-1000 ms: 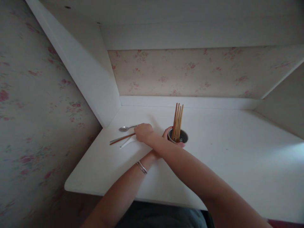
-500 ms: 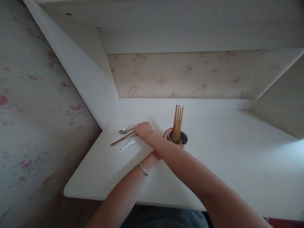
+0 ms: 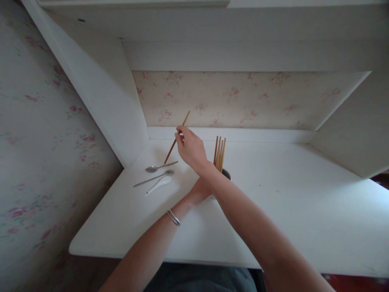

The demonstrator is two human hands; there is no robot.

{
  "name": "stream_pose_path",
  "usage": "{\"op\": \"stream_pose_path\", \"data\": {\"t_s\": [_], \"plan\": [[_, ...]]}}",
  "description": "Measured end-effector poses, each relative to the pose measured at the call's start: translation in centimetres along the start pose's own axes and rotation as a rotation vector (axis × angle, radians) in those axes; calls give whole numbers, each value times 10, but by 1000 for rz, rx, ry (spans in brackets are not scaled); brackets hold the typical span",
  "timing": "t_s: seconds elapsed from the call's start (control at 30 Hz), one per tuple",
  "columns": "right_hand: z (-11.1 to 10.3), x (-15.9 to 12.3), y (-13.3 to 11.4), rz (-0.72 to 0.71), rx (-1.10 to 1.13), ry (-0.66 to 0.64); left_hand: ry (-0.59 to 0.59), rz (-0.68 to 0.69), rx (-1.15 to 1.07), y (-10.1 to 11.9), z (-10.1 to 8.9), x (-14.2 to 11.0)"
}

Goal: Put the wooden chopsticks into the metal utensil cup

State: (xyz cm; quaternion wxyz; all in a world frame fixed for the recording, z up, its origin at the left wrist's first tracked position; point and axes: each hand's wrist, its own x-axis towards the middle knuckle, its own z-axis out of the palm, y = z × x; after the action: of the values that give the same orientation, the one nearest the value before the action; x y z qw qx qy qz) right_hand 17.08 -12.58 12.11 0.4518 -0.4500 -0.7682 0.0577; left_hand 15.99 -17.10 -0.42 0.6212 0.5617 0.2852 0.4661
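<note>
My right hand [image 3: 193,148] is pinched shut on a single wooden chopstick [image 3: 170,151], raised and tilted above the desk with its darker end low. My right forearm crosses over my left arm. My left hand [image 3: 201,190] is around a dark metal cup [image 3: 226,174]; its fingers and most of the cup are hidden behind the right forearm. Several wooden chopsticks [image 3: 221,153] stand upright in the cup. To the left lie a metal spoon [image 3: 152,168], a long-handled metal spoon [image 3: 154,177] and a white soup spoon [image 3: 161,183].
The white desk [image 3: 288,219] has a low back ledge [image 3: 258,134] and a side panel [image 3: 100,81] on the left. A shelf [image 3: 227,28] overhangs its back. Floral wallpaper [image 3: 36,162] covers the left wall.
My right hand has lifted the chopstick off the desk beside the spoons, moving up and slightly right. My left hand stays at the cup. The view has shifted a little.
</note>
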Motion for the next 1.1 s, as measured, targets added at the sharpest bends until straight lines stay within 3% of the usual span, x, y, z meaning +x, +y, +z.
{"op": "stream_pose_path", "data": {"t_s": [0.1, 0.27, 0.4, 0.53, 0.67, 0.83, 1.1], "plan": [[-23, 3, 7, -14, 241, 170, -16, 48, 3, 2, 5, -3], [-71, -8, 24, 38, 526, 332, 15, 66, -94, -1, 6, -7], [-104, -25, 46, 107, 584, 483, 1, 75, -51, 0, 5, -7], [-121, -41, 74, 212, 546, 552, 13, 87, -57, 0, 6, -7], [-119, -60, 94, 341, 514, 508, 1, 85, -91, -4, 6, -6], [-99, -80, 106, 465, 475, 375, 11, 98, -98, -8, 6, -5], [-74, -98, 110, 519, 380, 256, 7, 126, -77, -7, 6, -4]]}}
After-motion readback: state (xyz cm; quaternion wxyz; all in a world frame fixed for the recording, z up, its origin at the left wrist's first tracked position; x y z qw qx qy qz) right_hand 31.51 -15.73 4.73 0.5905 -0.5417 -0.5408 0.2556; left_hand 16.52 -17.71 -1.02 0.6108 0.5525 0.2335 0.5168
